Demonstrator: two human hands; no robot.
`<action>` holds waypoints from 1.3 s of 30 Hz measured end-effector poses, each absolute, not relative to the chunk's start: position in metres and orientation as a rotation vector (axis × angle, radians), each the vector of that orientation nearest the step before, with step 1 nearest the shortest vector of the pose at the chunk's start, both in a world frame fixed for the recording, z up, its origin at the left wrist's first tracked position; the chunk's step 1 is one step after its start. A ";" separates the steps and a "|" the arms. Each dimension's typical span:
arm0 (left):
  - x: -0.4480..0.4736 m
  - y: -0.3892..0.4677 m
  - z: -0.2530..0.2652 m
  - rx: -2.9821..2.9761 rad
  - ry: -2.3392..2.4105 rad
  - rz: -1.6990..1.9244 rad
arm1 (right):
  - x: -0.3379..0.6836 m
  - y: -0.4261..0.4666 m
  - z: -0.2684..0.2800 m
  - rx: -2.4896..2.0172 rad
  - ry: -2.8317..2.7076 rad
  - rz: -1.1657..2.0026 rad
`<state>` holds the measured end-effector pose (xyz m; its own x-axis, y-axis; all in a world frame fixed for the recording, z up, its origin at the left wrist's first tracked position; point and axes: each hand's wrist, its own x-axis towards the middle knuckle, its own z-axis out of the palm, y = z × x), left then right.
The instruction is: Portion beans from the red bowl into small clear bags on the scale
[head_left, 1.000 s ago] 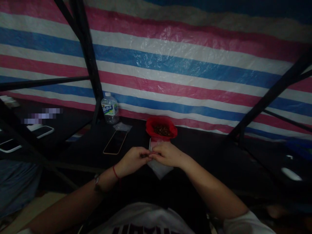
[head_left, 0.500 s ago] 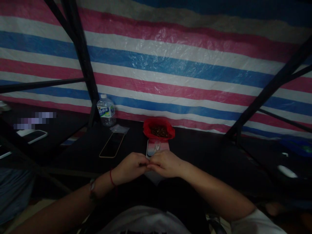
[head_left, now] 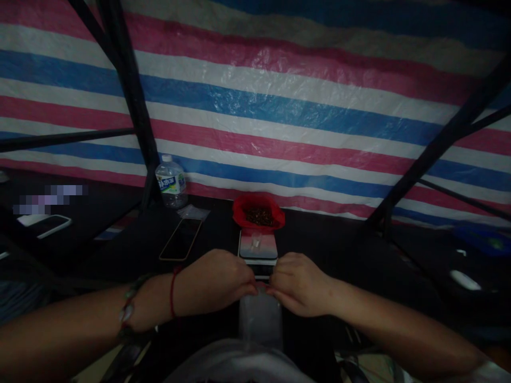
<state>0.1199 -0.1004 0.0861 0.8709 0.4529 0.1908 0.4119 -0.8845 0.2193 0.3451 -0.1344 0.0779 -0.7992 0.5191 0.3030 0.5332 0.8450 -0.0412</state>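
Note:
A clear plastic bag [head_left: 261, 319] hangs in front of my body, its upper edge pinched from both sides. My left hand [head_left: 223, 279] is closed on the left of that edge, and my right hand [head_left: 301, 284] is closed on the right, a small gap between them. Just beyond them lies a flat pink-and-blue device [head_left: 265, 250] with a white edge; a small clear piece [head_left: 256, 243] rests on it. Behind it stands a red bag [head_left: 239, 213], folded open, with many small dark brown pieces [head_left: 260, 215] inside, too small to name.
Left of the device lies a phone [head_left: 181, 239], with a clear plastic bag [head_left: 194, 212] and a plastic bottle [head_left: 171, 183] behind it. Black metal posts [head_left: 138, 106] frame the black table. A striped sheet [head_left: 279, 117] hangs at the back. Farther right lies a white object [head_left: 465, 280].
My hands were together over the device's near end. They have moved apart and towards me, and the plastic bag now shows stretched between and below them.

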 end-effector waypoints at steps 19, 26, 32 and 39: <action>0.137 -0.059 0.039 1.750 0.899 0.986 | 0.325 -0.080 0.047 -1.130 -1.950 0.135; 0.127 -0.034 0.028 2.081 1.196 1.022 | 0.312 -0.052 0.025 -1.218 -1.864 0.300; 0.084 0.013 0.010 1.866 1.397 0.980 | 0.352 -0.009 0.018 -1.172 -1.781 0.284; 0.079 0.059 -0.040 2.302 1.902 0.439 | 0.390 0.032 -0.028 -1.230 -1.739 0.126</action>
